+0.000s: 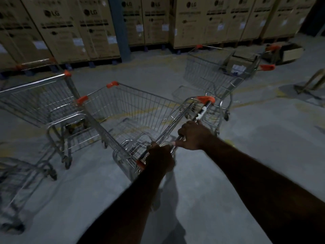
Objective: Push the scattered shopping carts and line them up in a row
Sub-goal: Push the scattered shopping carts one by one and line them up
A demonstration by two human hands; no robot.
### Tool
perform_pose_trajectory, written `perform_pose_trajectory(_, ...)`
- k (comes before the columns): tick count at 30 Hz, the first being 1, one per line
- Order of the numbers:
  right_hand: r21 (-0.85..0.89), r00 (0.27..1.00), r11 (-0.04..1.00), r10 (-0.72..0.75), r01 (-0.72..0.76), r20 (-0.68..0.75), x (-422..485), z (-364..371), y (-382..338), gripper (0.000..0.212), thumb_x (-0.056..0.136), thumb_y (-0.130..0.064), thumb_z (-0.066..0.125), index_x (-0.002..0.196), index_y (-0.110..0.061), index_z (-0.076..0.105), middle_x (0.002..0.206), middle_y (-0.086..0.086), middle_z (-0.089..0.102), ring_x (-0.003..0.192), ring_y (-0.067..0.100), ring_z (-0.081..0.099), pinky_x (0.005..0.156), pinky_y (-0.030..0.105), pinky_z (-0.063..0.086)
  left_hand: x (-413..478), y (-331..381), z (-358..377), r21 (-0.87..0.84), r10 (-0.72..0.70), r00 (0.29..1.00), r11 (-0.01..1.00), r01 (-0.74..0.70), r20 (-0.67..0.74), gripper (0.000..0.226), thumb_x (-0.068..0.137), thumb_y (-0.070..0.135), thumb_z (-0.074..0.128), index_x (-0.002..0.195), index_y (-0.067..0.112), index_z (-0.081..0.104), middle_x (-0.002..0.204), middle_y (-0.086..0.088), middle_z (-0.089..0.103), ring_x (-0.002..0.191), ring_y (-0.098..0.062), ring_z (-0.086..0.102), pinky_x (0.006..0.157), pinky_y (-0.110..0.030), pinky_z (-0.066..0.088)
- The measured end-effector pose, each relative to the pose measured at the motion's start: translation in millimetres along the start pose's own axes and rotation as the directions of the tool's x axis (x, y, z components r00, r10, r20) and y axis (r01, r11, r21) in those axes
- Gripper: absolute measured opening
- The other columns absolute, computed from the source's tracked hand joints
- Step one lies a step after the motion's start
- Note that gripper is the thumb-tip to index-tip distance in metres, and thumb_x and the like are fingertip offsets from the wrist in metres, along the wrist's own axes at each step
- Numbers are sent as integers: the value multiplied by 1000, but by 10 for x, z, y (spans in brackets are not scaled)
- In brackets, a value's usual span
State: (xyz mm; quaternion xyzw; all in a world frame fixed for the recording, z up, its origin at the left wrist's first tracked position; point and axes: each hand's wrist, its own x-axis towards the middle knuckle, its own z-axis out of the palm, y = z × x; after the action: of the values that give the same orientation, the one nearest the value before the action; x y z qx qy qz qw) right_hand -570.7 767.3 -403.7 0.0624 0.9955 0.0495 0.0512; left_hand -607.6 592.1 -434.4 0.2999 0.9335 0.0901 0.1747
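Dim warehouse floor point(246, 155) of grey concrete, backed by a wall of tall cardboard cartons point(73, 32) marked LG. A person grips the handle point(190, 127) of the centre shopping cart point(133, 113), its wire basket angled away to the left. The left hand point(161, 160) is wrapped tight around the near end of the bar, beside an orange end cap; the right hand point(192, 135) is curled over it farther along, one finger extended. A second cart point(44, 103) stands just beside it at left, and a third cart point(218, 74), holding a cardboard box point(241, 59), sits behind at right.
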Motion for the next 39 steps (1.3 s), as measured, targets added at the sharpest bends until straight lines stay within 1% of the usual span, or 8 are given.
perform_pose_trajectory(7,-37,994,993,112,-112,3,-202,-83,-353,101,68,-89,4,97,-23,74,98,2,64,100,28,58,95,44,39,-154,-276,-2,-67,153,981,985,-162,-118,30,76,20,56,102,10,69,108,-25,63,104,-43,58,89,-46,48)
perform_pose_trajectory(13,-9,977,978,210,-210,49,-431,-84,-648,128,58,-100,-18,93,-21,76,94,6,66,96,31,58,87,44,49,-289,-598,-101,24,308,943,949,-313,123,45,87,29,62,130,16,57,136,-19,47,132,-38,44,104,-45,47)
perform_pose_trajectory(17,41,942,941,334,-335,46,-650,-79,-863,102,63,-103,18,103,-28,75,106,-1,70,111,25,60,96,40,46,-287,-900,-132,44,436,892,895,-443,120,49,83,53,63,125,29,64,133,-12,54,127,-32,52,102,-41,49)
perform_pose_trajectory(21,93,871,875,452,-475,193,-746,-114,-1046,92,66,-99,46,131,-35,61,130,3,67,124,27,58,105,37,43,-215,-1240,-244,99,582,803,798,-595,131,75,81,86,37,133,37,58,141,5,56,133,-24,50,108,-41,44)
perform_pose_trajectory(24,130,842,846,476,-518,256,-1005,-18,-1120,108,59,-101,48,146,-37,47,143,8,53,134,31,49,109,44,42,-203,-1419,-421,53,627,761,765,-642,165,77,86,87,29,146,41,45,154,14,44,142,-16,41,117,-34,33)
perform_pose_trajectory(28,230,749,741,504,-631,430,-1332,-3,-1142,140,43,-108,43,161,-35,20,170,8,8,156,31,10,122,55,21,-221,-1351,-554,95,577,799,798,-596,167,76,89,84,26,147,38,43,154,14,44,143,-15,40,113,-35,32)
perform_pose_trajectory(32,236,654,645,544,-727,526,-1503,-2,-1111,117,72,-86,61,163,-30,14,167,11,19,153,33,18,122,51,24,-200,-1101,-489,236,649,737,699,-675,188,119,59,100,-9,145,37,45,151,10,47,139,-19,42,109,-47,39)
perform_pose_trajectory(39,298,556,475,624,-828,549,-2217,63,-1011,114,68,-92,56,161,-34,20,165,9,24,150,33,25,120,49,28,-268,-570,-285,239,770,596,549,-801,230,114,60,102,2,143,38,47,146,7,53,134,-21,48,107,-47,40)
